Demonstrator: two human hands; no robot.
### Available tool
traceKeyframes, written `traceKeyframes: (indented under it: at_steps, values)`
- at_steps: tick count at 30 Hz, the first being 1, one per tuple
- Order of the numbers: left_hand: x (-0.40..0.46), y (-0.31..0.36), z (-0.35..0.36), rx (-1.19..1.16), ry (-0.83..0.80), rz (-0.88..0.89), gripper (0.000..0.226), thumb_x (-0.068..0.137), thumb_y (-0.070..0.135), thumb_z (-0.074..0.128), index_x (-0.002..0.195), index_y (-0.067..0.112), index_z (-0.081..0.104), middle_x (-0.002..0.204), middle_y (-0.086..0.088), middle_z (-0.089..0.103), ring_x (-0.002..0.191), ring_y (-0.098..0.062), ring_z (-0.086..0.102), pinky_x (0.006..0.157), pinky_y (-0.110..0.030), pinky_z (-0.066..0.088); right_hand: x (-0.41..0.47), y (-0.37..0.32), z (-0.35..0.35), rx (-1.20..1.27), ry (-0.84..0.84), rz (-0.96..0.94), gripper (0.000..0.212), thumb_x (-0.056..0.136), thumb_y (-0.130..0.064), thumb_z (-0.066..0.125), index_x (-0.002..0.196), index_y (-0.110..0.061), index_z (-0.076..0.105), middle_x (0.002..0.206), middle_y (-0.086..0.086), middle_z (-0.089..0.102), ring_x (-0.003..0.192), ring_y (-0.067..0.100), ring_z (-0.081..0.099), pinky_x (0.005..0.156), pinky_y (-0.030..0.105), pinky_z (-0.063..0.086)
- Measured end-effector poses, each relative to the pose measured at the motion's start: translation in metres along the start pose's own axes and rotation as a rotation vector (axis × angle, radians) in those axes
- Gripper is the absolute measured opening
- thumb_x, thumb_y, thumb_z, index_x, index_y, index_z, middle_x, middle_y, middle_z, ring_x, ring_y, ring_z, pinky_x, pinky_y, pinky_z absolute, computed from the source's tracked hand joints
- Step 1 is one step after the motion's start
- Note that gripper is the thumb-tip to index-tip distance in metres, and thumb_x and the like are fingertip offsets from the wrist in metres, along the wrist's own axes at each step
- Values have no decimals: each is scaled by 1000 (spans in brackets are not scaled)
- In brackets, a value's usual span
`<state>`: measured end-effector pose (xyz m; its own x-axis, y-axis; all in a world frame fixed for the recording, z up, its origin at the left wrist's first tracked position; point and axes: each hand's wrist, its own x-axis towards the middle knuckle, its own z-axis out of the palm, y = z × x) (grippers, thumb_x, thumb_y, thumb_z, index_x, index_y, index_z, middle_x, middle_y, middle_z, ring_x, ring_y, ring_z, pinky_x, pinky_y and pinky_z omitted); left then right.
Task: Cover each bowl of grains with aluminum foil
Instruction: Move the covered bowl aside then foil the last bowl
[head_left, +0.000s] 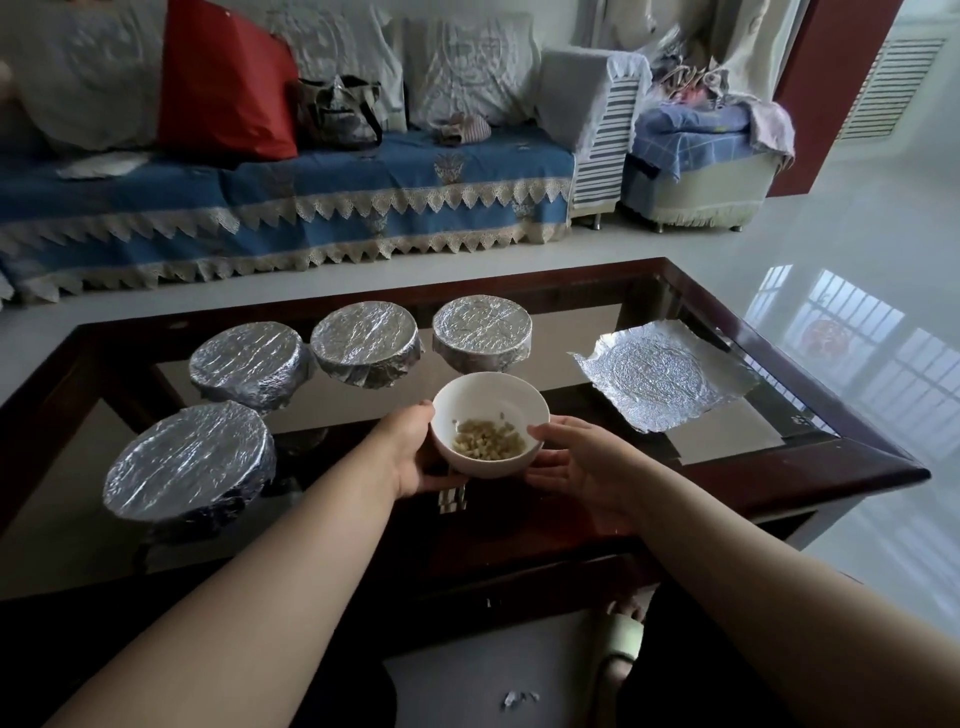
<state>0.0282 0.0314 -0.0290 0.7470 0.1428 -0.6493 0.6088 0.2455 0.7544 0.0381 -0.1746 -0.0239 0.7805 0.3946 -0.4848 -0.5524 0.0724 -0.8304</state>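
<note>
- Between our two hands sits the open bowl, white, with a small heap of pale grains at its bottom.
- Left hand: cups the bowl's left wall, thumb at the rim, fingers curled beneath.
- Right hand: palm up, thumb at the right rim, fingers relaxed under the base; it supports rather than grips.
- Foil sheet: lies flat on the table to the right, well apart from the bowl, already creased with a round imprint.
- Covered bowls: four, foil-wrapped, one at near left and three in a row behind.
- Procedure, as we judge it: set the bowl down level, centre the sheet over the rim, then press the overhang down evenly all round.
- Caution: keep the bowl level; the grains are loose.
- Not visible: fingertips under the bowl, and whether the bowl touches the glass or is lifted.
- Unclear: the grain type, and the small scraps on the floor.
</note>
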Motion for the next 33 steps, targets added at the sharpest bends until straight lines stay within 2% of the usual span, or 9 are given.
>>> traceKeyframes:
  at_steps: [6,9,11,13,15,19,23,28,33]
  values:
    - [-6,-5,0,-11,22,13,28,106,31,29,98,23,55,90,-8,65,80,-27,62,72,-50,52,-3,4,-2,-118,-45,17,6,96,-20,58,100,-16,58,82,9,66,72,19,66,60,29,58]
    - [-7,-4,-3,15,7,43,26,106,24,30,101,31,54,98,-6,63,80,-27,62,71,-51,54,2,1,-11,-390,-14,-24,32,93,-46,58,104,-16,57,87,9,63,70,17,65,53,25,53]
    - [-6,-4,-4,28,16,67,27,107,23,30,112,35,53,104,-5,62,81,-27,62,68,-50,55,11,-3,-19,-526,171,-127,55,86,-56,62,123,-18,50,88,7,66,70,18,65,51,27,49]
    - [-5,-4,-4,40,31,88,30,107,23,29,124,37,50,108,-5,61,83,-27,62,70,-50,55,19,-11,-32,-955,471,-264,69,82,-61,64,134,-19,45,108,6,67,98,23,64,77,36,53]
    - [-6,-5,-4,68,30,102,33,107,23,30,130,36,50,107,-6,61,83,-27,61,72,-51,54,25,-16,-45,-1324,667,-338,72,84,-57,63,140,-18,39,137,8,51,129,28,44,104,41,39]
    - [-8,-5,-3,137,-18,100,33,107,22,31,129,34,53,120,-10,61,95,-31,60,88,-58,51,44,-14,-74,-1490,694,-149,89,88,-55,55,153,-14,12,162,14,9,149,32,2,120,48,9]
    - [-9,-4,-3,178,-50,90,33,106,21,33,126,32,56,120,-12,62,91,-30,61,93,-57,50,44,-12,-83,-1436,697,-81,85,88,-59,49,151,-12,19,155,9,31,145,28,24,116,53,14]
    - [-9,0,-3,176,-62,68,21,103,26,42,116,29,59,97,-8,65,78,-27,62,87,-50,51,33,-17,-72,-1524,702,-89,49,86,-31,52,132,-15,45,134,9,50,128,31,43,107,51,30]
    - [-16,3,-1,162,-18,54,29,103,40,41,96,20,61,81,-4,62,68,-22,61,58,-34,54,19,-21,-63,-1472,801,-261,21,90,-14,43,97,-13,63,98,9,66,86,29,57,68,33,43]
